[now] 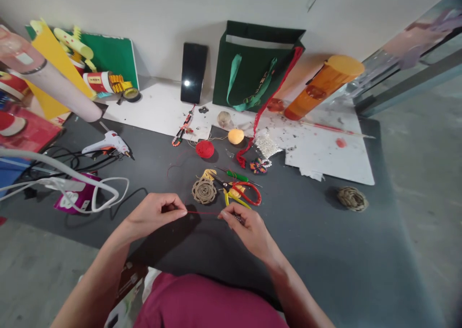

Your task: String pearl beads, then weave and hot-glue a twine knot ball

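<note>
A thin red thread (pixel 202 213) runs taut between my two hands above the dark table. My left hand (pixel 159 214) pinches one end between thumb and forefinger. At the other end my right hand (pixel 245 224) pinches it too, close to the yellow and red handles of scissors (pixel 250 193). Beyond the thread lie a brown coiled rosette (pixel 204 191) and a tool with a green handle (pixel 237 175). A red ball of thread (pixel 204 149) sits farther back, with a loose strand trailing left of it.
A glue gun (pixel 110 143), cables and a purple power block (pixel 77 193) lie on the left. At the back stand a phone (pixel 194 73), a dark green bag (pixel 249 68) and an orange cylinder (pixel 321 87). A brown rolled bundle (pixel 352 199) rests on the right.
</note>
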### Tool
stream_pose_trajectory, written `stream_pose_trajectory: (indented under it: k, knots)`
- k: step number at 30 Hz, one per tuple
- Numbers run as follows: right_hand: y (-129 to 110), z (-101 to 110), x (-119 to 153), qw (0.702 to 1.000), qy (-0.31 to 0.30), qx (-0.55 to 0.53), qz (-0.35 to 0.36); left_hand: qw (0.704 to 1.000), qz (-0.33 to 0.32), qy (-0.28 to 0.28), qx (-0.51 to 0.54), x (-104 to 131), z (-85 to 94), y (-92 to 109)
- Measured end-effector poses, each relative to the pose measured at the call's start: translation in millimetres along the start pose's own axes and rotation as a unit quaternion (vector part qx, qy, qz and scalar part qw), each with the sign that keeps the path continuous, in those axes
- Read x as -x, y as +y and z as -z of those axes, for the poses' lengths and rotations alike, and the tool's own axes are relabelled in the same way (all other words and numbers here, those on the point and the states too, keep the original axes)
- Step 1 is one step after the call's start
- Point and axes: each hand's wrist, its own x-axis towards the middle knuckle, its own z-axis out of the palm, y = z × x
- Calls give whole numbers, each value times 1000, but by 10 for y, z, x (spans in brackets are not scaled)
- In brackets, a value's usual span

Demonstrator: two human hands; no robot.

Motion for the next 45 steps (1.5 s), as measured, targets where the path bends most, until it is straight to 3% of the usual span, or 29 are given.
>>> stream_pose_trajectory:
  k: [8, 15, 26, 34, 39, 45]
  knots:
    - [48, 4, -9, 994, 5, -97, -54, 997, -47, 39, -54, 25, 209, -53]
    - [21, 35, 2, 994, -48, -67, -69, 985, -93, 86, -117, 28, 310, -29]
    - [-28, -48, 1, 985, -132, -111, -22, 974, -131, 158, -97, 242, 203, 178]
    - [11, -110, 23, 972, -166, -167, -23, 973, -145, 149, -98, 310, 197, 282]
    - [-21, -141, 6, 941, -180, -280, -56, 966, -145, 175, -125, 252, 240, 216]
    - [-52, -203, -92, 877, -157, -429, -146, 932, -105, 229, -259, -41, 183, 53]
